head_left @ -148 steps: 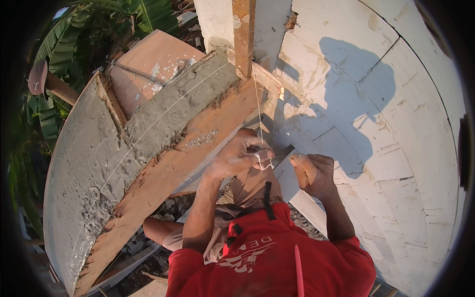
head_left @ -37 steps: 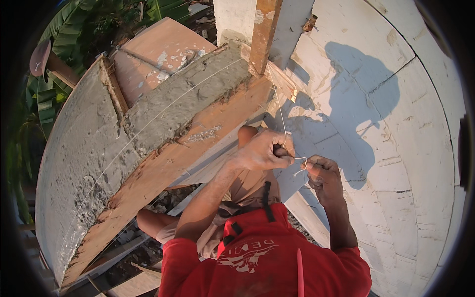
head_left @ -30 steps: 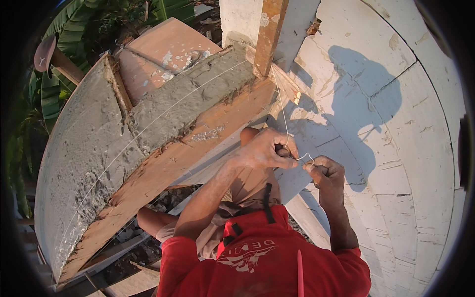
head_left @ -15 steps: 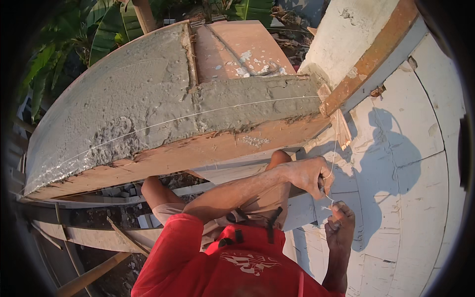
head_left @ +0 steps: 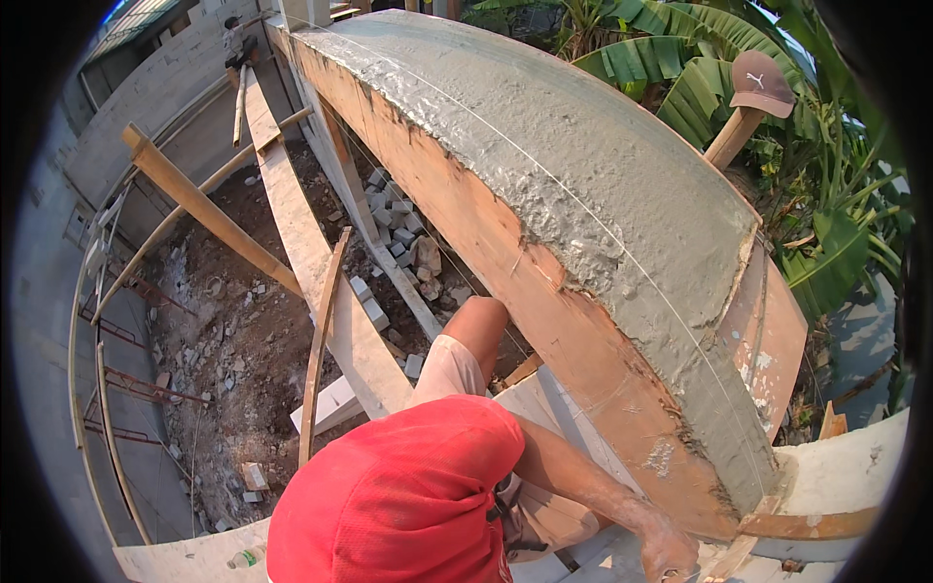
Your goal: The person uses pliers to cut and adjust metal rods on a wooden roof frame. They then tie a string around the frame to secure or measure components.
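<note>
White, thin string (head_left: 622, 248) taut over grey concrete (head_left: 593, 136), left hand (head_left: 669, 554) below, its grip unclear from here.

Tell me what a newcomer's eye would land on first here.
The bright red shirt at the lower centre would probably catch the eye first. Next might come the broad grey concrete sweeping from upper left to lower right, a thin white string running along it. At upper right, a brown cap sits on a wooden post.

A building site, with wet concrete (head_left: 544, 175), wooden formwork (head_left: 573, 340), and loose blocks (head_left: 394, 209).
</note>
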### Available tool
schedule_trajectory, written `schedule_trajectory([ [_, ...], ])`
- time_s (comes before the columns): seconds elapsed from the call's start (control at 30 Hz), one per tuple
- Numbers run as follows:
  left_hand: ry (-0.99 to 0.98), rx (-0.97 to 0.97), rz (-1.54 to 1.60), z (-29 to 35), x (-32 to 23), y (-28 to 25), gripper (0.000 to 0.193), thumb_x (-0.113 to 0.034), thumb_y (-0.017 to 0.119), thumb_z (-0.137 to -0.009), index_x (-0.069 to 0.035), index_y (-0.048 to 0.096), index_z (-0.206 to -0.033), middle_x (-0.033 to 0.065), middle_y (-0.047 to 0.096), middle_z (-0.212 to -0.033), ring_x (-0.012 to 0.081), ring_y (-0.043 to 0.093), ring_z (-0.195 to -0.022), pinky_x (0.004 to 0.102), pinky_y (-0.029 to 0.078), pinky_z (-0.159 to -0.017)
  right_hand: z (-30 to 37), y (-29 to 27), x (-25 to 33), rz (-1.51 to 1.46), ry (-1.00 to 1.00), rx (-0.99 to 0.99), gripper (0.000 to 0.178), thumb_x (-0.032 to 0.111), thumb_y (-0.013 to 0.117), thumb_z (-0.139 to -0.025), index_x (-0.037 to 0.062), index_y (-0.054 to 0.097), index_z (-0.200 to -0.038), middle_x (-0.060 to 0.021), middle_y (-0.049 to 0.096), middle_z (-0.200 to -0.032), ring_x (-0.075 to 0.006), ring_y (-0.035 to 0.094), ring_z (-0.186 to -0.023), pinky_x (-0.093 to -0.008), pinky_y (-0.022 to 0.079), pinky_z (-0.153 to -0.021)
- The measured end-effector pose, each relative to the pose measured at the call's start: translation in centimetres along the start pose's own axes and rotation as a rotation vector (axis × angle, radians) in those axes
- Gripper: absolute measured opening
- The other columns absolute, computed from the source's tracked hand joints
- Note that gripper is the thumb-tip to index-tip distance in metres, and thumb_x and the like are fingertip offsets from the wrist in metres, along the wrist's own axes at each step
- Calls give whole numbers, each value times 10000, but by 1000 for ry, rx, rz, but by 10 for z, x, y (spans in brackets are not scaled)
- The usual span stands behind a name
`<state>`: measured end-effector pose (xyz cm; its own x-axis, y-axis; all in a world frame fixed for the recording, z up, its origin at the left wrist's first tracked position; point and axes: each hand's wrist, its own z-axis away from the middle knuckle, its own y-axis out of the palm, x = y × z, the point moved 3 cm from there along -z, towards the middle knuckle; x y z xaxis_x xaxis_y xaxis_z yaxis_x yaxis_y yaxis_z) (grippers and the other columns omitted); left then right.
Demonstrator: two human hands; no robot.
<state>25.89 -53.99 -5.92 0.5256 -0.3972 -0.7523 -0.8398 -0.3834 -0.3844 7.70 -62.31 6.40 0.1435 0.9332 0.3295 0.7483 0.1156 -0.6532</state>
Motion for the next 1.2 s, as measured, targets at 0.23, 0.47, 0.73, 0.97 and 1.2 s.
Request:
schedule_trajectory([
  [0.23,181,99,-405,-52,-12,68,319,-338,661,-903,-21,666,-863,204,652,-804,377,607,-726,476,490,-680,-55,38,2,135,-110,171,219,206,644,-989,-2,672,-1051,-177,658,-938,-260,622,-857,-397,500,-740],
  [0.47,899,-452,-255,-103,4,99,328,-295,663,-834,14,624,-730,216,601,-675,386,573,-608,519,457,-588,-108,98,10,332,-215,428,221,204,659,-988,1,678,-1072,-180,663,-992,-247,631,-901,-375,510,-766],
  [0.73,348,-22,-400,-96,30,117,328,-300,709,-754,9,633,-675,210,624,-652,389,594,-585,520,463,-568,-129,136,7,555,-263,603,226,202,675,-987,4,684,-1096,-183,670,-1053,-232,641,-952,-351,520,-795],
  [0.97,349,-85,-365,-100,29,122,369,-353,736,-764,-4,670,-865,212,668,-818,379,645,-729,507,491,-666,-143,141,-3,637,-283,651,233,200,690,-987,7,690,-1117,-186,676,-1107,-218,650,-996,-329,530,-821],
  [1.2,202,-182,-375,-69,15,77,465,-387,747,-811,0,656,-1052,211,667,-989,380,652,-883,493,502,-797,-145,132,-11,678,-276,670,242,198,704,-986,11,695,-1138,-188,682,-1161,-205,659,-1040,-308,539,-847],
])
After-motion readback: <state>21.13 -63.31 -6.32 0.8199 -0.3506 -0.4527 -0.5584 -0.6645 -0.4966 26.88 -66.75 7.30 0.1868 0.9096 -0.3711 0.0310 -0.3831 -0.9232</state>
